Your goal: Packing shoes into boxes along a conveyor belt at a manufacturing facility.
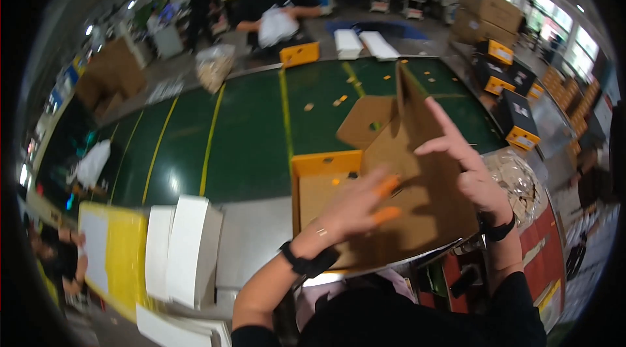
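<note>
In front of me lies an opened cardboard box [326, 156], brown inside with an orange wall along its far left. Its large brown panels stand up and fold out to the right, and a side flap [366, 122] with a small hole points away from me. My left hand [349, 209] hovers over the inside of the box, slightly blurred, fingers stretched out and orange covers on two fingertips. Beside the raised right panel [424, 145] is my right hand [464, 167], its fingers spread and nothing held. Whether its fingertips touch the panel I cannot tell.
A green conveyor belt [251, 132] with yellow stripes runs across. White stacks [190, 252] stand left beside a yellow-wrapped bundle [124, 262]. Black-and-orange boxes [516, 119] are at right, near a plastic bag of brown pieces [518, 181]. Opposite, a person holds white material [277, 27].
</note>
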Available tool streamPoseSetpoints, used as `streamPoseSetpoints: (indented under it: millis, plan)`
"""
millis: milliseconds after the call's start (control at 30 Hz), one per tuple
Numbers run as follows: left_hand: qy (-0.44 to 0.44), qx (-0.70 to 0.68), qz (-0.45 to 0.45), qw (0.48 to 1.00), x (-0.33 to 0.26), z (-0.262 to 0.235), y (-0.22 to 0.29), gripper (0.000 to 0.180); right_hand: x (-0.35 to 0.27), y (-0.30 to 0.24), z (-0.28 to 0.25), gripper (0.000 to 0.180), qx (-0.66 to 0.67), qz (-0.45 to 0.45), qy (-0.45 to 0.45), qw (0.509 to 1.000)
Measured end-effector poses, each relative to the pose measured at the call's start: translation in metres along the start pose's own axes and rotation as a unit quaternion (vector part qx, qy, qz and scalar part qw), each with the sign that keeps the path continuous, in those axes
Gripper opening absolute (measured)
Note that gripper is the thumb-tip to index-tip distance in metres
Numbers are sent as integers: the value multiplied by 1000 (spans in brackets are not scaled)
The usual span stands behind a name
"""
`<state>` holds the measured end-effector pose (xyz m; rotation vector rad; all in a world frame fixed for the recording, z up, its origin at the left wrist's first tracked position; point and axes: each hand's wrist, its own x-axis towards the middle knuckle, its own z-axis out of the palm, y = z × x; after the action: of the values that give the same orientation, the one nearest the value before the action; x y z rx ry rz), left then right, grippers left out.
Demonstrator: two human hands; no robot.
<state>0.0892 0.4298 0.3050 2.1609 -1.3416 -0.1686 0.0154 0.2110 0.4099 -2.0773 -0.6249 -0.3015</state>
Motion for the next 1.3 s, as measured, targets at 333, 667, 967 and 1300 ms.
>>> streamPoseSetpoints:
  millis: [333, 667, 967, 1300]
  plan:
    - [98, -229, -471, 846, -103, 11, -171, 29, -49, 41, -62, 39, 42, 187, -31, 981]
    - [471, -144, -191, 849, -66, -98, -150, 30, -39, 127, -73, 60, -195, 140, 132, 962]
    - [540, -504, -189, 647, -147, 44, -300, 32, 1, 176, 0, 72, 187, 368, 92, 906]
    - [295, -594, -254, 704, -83, -27, -24, 23, 73, 90, -17, 77, -264, -69, 239, 932]
